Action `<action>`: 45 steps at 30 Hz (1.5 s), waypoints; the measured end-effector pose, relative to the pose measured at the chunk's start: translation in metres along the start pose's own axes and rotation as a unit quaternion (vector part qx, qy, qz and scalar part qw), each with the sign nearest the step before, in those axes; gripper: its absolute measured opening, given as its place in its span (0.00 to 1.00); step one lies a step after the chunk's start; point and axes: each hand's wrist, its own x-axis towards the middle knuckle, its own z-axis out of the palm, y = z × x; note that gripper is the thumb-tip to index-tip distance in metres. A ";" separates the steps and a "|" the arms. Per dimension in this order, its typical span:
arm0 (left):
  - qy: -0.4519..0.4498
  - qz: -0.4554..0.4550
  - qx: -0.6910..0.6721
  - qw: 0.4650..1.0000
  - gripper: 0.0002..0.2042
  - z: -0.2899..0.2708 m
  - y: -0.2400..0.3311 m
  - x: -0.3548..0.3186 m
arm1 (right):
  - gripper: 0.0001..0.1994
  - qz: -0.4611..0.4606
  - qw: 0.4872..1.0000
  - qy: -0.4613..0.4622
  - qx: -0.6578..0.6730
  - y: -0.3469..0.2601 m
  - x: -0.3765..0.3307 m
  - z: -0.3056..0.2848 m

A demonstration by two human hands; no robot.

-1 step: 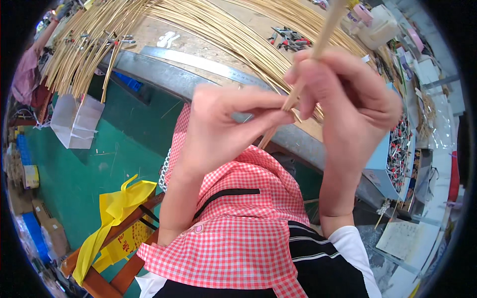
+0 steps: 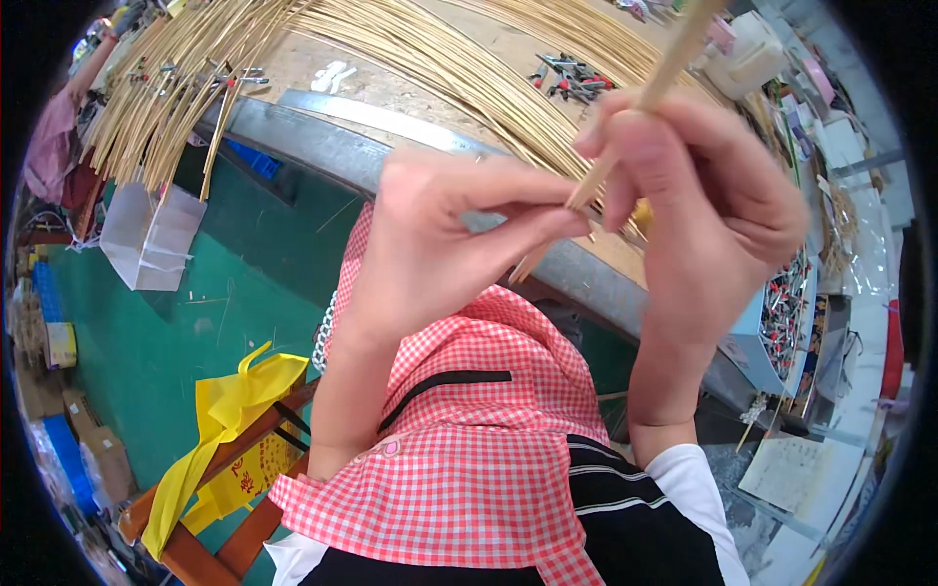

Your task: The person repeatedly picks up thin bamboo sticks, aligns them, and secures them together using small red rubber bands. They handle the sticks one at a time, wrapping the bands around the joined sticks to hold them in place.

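A thin pale bamboo strip (image 2: 674,61) slants through both my hands, its upper part close to the camera and its lower end above my checked apron. Thumb and forefinger of my left hand (image 2: 459,230) pinch it near its lower part. Higher up, my right hand (image 2: 699,186) grips the same strip between thumb and curled fingers. The strip seems doubled or split below the left fingertips, but blur hides the detail. Many long bamboo strips (image 2: 430,63) lie across the table behind my hands.
A steel ruler (image 2: 381,119) lies along the metal table edge (image 2: 293,139). Clips with red parts (image 2: 576,78) are piled beyond, and more fill a light-blue box (image 2: 752,352) at right. A wooden chair (image 2: 249,542) with yellow bags (image 2: 230,400) stands at lower left.
My right hand has shifted slightly right and down, and the upper end of the strip has swung to the right. My left hand stays nearly in place, still pinching.
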 end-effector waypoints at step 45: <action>0.163 -0.096 0.104 0.976 0.07 -0.023 -0.052 -0.033 | 0.09 0.005 0.844 -0.247 -0.475 0.215 0.050 -0.070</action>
